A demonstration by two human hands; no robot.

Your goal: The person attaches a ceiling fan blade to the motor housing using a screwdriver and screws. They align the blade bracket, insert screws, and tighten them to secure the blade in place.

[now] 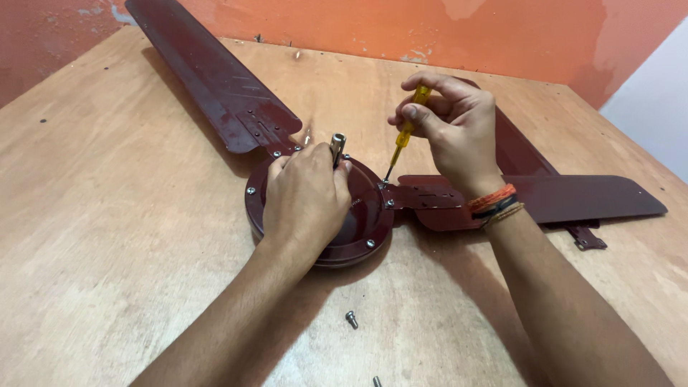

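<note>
Sitting mid-bench: dark red fan motor point(358, 222), shaft point(337, 147) pointing up. Left hand point(304, 201) pressing flat on top, fingers together, hiding most of it. Right hand point(451, 125) clamping a yellow screwdriver point(405, 136), tip slanting down-left into a blade bracket point(426, 195) screw. Loose screw point(351, 319) lying toward the near edge, another half cut off.

Bare bench point(107, 236) lies open to my left and near me, broken only by two loose screws point(352, 319) near the middle. Far left, a long fan blade point(215, 79) bars the way toward the wall point(373, 21). To the right, more blades point(573, 197) block the bench. The motor hub point(358, 222) with its upright shaft point(337, 145) fills the centre.
</note>
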